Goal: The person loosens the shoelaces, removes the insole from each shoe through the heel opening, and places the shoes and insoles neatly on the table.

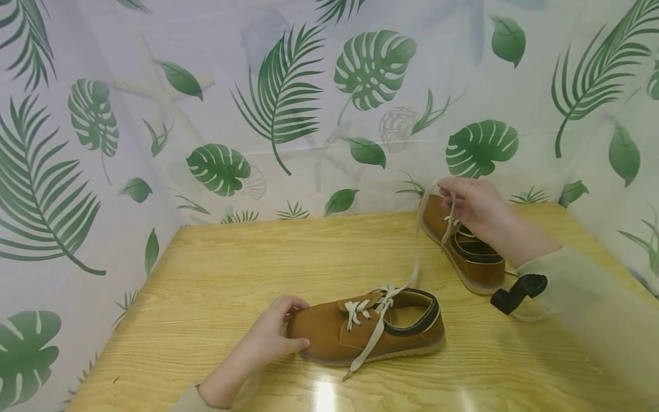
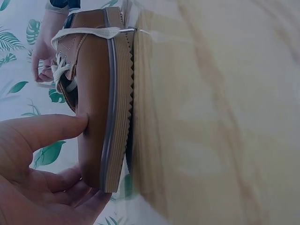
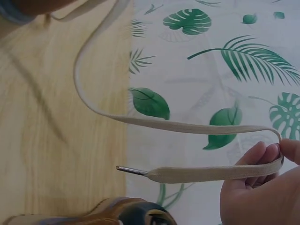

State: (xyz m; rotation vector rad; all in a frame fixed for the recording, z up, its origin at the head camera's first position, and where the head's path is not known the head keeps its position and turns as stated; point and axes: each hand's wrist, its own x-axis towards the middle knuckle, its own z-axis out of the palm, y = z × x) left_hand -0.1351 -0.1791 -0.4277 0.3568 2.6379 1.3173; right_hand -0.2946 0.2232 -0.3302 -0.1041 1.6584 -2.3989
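A brown shoe (image 1: 321, 329) with cream laces lies sole down on the wooden table, toe to the left. My left hand (image 1: 275, 332) grips its toe, thumb on the near side and fingers round the front. Up and to the right, my right hand (image 1: 476, 206) pinches a cream shoelace (image 3: 187, 125) between thumb and fingers. From there the lace runs slack down to the shoe's eyelets, and its metal-tipped end (image 3: 133, 170) hangs free past the fingers. The other lace end (image 1: 366, 349) drapes over the shoe's near side onto the table.
A second brown shoe (image 1: 476, 272) stands at the back right, partly hidden behind my right hand. Its pale lace trails near the black wrist strap (image 1: 519, 293). A leaf-printed cloth (image 1: 309, 114) hangs behind the wooden table (image 1: 231, 269) and along its sides.
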